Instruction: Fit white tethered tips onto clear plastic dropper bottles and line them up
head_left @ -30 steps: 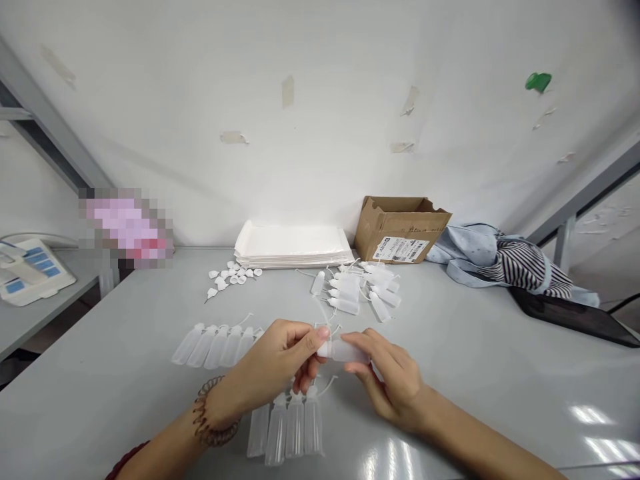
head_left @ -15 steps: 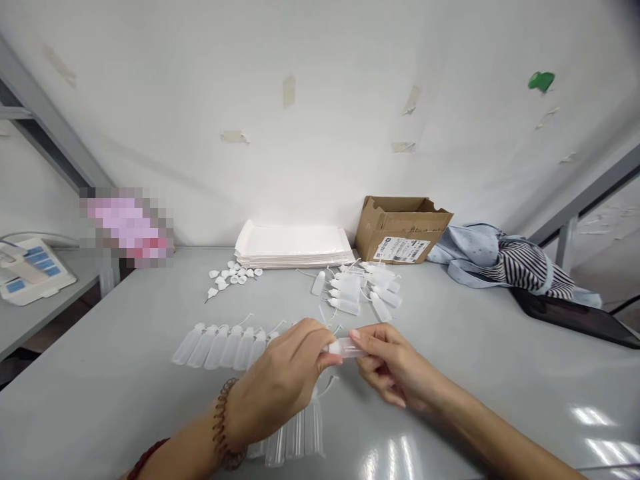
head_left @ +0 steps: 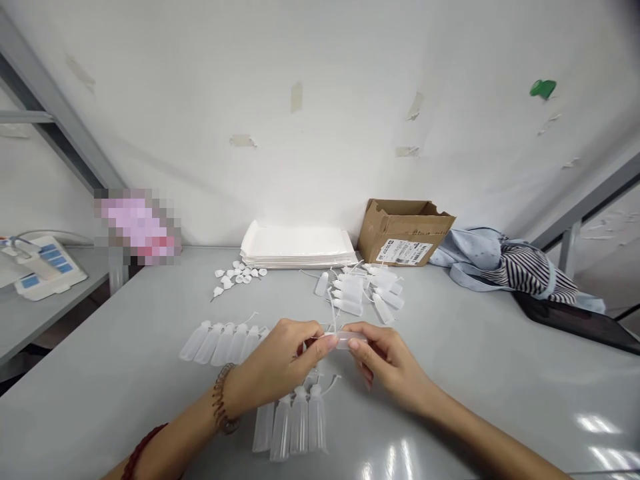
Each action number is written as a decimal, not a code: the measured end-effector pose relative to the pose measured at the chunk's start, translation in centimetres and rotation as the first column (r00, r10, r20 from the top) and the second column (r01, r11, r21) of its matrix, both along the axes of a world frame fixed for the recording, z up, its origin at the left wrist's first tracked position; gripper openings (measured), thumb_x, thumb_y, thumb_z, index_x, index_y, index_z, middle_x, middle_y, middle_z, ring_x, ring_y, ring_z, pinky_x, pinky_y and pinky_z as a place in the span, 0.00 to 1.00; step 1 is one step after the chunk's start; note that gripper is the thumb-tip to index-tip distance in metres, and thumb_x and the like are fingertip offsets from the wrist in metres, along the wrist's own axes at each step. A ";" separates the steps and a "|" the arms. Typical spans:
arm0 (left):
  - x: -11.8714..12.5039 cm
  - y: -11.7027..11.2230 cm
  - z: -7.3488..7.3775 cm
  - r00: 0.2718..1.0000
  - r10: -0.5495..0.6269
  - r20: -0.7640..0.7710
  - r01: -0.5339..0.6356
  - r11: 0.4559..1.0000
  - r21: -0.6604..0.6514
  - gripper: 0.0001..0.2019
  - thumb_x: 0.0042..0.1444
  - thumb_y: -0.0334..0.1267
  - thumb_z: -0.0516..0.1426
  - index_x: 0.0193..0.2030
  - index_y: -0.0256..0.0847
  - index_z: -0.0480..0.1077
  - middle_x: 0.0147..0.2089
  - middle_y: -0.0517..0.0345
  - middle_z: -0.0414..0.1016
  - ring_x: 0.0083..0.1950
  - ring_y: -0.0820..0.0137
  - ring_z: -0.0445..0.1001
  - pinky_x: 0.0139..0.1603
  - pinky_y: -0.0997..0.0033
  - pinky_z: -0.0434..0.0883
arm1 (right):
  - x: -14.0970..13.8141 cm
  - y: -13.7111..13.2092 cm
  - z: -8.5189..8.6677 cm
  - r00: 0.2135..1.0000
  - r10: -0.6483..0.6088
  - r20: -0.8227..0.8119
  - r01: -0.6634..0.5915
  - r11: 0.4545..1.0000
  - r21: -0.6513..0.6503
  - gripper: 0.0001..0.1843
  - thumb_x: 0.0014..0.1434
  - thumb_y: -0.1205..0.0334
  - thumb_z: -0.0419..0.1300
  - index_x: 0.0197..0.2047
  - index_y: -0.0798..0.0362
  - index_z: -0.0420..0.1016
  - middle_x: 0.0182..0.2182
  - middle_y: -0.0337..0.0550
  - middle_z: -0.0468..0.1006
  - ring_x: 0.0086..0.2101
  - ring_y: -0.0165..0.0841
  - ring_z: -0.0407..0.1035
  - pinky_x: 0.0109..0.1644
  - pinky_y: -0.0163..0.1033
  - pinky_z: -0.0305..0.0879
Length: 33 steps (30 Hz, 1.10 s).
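Both hands meet over the middle of the grey table [head_left: 475,360] around one small translucent squeeze bottle [head_left: 346,339]. My left hand [head_left: 280,363] pinches the bottle's cap end with thumb and fingertips. My right hand [head_left: 387,363] grips the bottle's body. Just below the hands lies a row of capped bottles [head_left: 293,420], side by side. A second row of bottles [head_left: 223,341] lies to the left of my left hand. Farther back sits a loose pile of bottles [head_left: 363,293] with thin tethers.
Several small white caps [head_left: 236,275] lie scattered at the back left. A stack of white sheets [head_left: 297,245] and an open cardboard box [head_left: 405,230] stand against the wall. Bundled cloth [head_left: 505,267] and a dark flat slab [head_left: 575,319] lie at the right.
The hands stay joined on the bottle; the left hand's fingers have shifted around the cap end. The camera has tilted slightly, so everything sits a little higher and to the right.
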<state>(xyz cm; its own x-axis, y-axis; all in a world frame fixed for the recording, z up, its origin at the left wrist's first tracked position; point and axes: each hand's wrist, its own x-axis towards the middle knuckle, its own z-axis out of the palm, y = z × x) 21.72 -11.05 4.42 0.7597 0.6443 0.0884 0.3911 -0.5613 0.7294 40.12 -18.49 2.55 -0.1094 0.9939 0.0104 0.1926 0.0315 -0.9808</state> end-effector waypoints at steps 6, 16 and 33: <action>0.0 -0.5 0.2 0.990 -0.091 0.104 0.090 0.996 0.015 0.19 0.63 0.39 0.49 0.20 0.38 0.60 0.21 0.65 0.56 0.24 0.76 0.56 0.24 0.76 0.55 | 1.0 0.1 0.1 0.991 0.117 -0.068 -0.124 0.987 -0.104 0.23 0.61 0.45 0.54 0.42 0.59 0.74 0.12 0.27 0.56 0.13 0.21 0.49 0.16 0.29 0.46; -0.8 1.6 0.7 0.992 0.074 0.106 -0.084 0.993 0.087 0.14 0.63 0.44 0.50 0.36 0.41 0.75 0.36 0.57 0.77 0.36 0.69 0.73 0.34 0.75 0.68 | 1.9 1.0 0.4 0.998 -0.059 0.038 0.058 0.998 0.027 0.22 0.61 0.45 0.53 0.39 0.58 0.73 0.17 0.31 0.59 0.18 0.24 0.53 0.21 0.32 0.51; -6.6 11.1 -3.2 0.783 0.532 -0.323 -0.268 0.757 0.596 0.17 0.58 0.34 0.48 0.45 0.34 0.75 0.40 0.42 0.74 0.46 0.53 0.67 0.47 0.58 0.66 | 6.5 3.8 -2.2 0.279 -0.647 0.710 0.291 0.761 0.580 0.12 0.60 0.65 0.53 0.40 0.60 0.77 0.37 0.56 0.70 0.40 0.47 0.65 0.33 0.46 0.66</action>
